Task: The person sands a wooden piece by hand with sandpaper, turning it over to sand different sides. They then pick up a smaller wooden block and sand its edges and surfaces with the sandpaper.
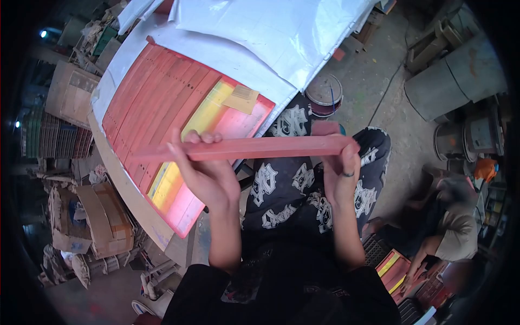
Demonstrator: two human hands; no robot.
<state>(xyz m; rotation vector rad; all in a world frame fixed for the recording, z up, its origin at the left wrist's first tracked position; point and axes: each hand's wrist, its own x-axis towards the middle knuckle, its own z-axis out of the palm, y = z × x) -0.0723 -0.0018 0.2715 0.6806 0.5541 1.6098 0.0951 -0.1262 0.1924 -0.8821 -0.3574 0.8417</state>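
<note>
A long, narrow red-painted wooden slat (271,147) is held up across my lap, its left end blurred. My left hand (208,176) grips it left of the middle, fingertips over its upper edge and the palm below. At the slat's other end my right hand (338,176), with a ring on one finger, is closed around it. A small reddish piece (325,128) shows just behind that end; whether my right hand holds it too I cannot make out. Ahead, several similar red slats (157,97) lie side by side on a yellow-and-pink panel (238,127).
White plastic sheeting (233,38) covers the table's far part. A piece of brown cardboard (241,99) lies on the panel. A paint can (324,95) stands on the floor. Cardboard boxes (105,219) are at left. Another person (433,233) bends over red and yellow pieces at lower right.
</note>
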